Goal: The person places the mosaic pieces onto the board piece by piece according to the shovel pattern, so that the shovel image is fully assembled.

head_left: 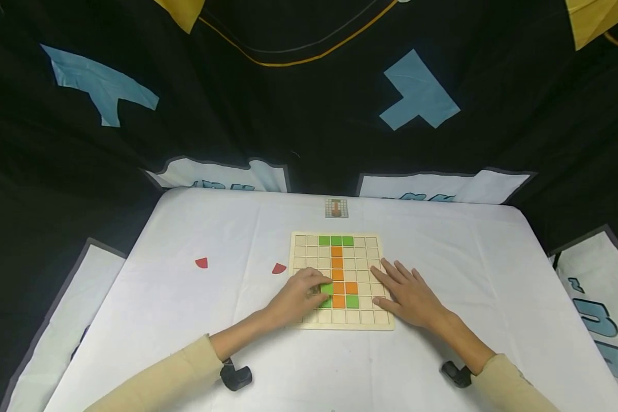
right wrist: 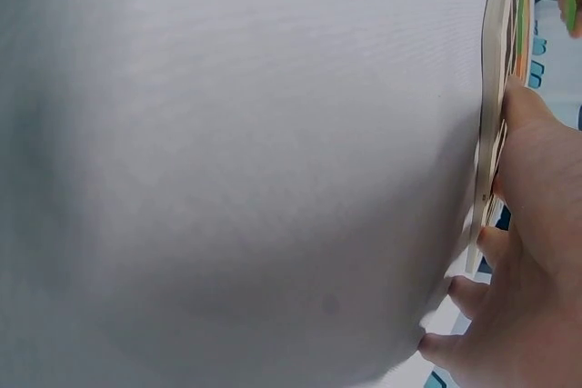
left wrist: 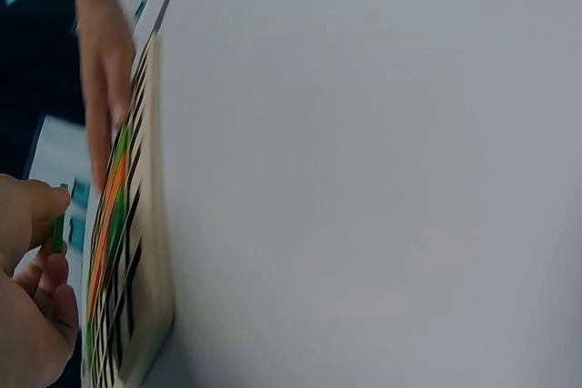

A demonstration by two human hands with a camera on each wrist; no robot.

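My left hand [head_left: 296, 296] pinches a green square tile [head_left: 327, 288] between thumb and fingers over the lower left of a wooden grid board [head_left: 363, 262]. Seen edge-on in the left wrist view, that tile [left wrist: 59, 233] is held just above the board. Green tiles [head_left: 336, 241] form a short row along the board's top. Below them runs a column of orange tiles [head_left: 337, 263], with one more orange tile [head_left: 351, 288] and a green tile [head_left: 352, 301] to its right. My right hand [head_left: 409, 294] rests with spread, straight fingers at the board's right edge.
A small picture card [head_left: 336, 208] showing a grid pattern lies behind the board. Two red pieces, one nearer [head_left: 278, 268] and one farther [head_left: 201, 262], lie on the white tabletop [head_left: 237, 229] to the left. Dark cloth [head_left: 309, 126] hangs behind the table.
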